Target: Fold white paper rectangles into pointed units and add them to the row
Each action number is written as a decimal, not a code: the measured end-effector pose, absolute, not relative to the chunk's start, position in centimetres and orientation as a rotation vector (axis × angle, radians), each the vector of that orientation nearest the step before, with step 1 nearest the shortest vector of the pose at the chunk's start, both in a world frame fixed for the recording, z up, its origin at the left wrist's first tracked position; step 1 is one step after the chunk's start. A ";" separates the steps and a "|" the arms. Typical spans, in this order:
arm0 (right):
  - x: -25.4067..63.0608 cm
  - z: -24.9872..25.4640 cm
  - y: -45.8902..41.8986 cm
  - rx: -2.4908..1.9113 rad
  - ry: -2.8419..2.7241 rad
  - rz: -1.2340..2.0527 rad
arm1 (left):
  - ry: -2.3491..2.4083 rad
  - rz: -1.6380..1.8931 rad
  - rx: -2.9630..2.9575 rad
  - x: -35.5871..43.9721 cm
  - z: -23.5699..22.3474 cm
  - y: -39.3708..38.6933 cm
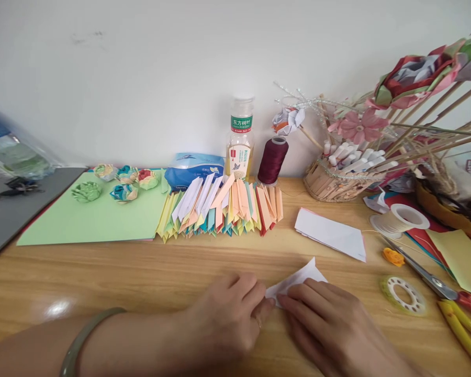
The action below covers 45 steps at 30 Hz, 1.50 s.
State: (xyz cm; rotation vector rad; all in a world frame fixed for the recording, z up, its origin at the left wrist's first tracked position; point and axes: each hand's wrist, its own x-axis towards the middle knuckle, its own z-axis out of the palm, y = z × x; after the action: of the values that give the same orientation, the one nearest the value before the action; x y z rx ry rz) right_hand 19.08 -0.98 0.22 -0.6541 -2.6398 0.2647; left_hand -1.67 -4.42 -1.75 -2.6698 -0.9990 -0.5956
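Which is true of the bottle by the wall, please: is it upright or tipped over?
Upright: the bottle has its neck uppermost and green label band level; folded paper pieces in front hide its base.

White paper (pixel 303 273), pale green sheet (pixel 84 222), maroon thread (pixel 273 161), wood-grained tabletop (pixel 133 272)

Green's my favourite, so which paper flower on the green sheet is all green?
The leftmost paper flower on the green sheet: it looks green all over, while the other four mix several colours.
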 end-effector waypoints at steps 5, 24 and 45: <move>19.0 0.3 -0.6 -0.612 -2.661 0.193 | -1.099 -0.498 -2.561 -2.4 -1.5 -3.8; 20.1 0.2 -0.8 -0.522 -2.826 0.081 | -1.191 -0.298 -2.700 -1.7 -1.8 -4.2; 19.7 0.9 -0.5 -0.456 -2.870 0.102 | -1.337 -0.404 -2.907 -2.1 -1.3 -3.2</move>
State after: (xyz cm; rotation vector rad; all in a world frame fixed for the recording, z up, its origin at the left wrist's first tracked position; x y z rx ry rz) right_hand 19.68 -0.47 0.89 -0.4560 -2.8703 0.1023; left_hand -2.08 -3.20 -1.28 -2.9068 -1.3367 -0.4041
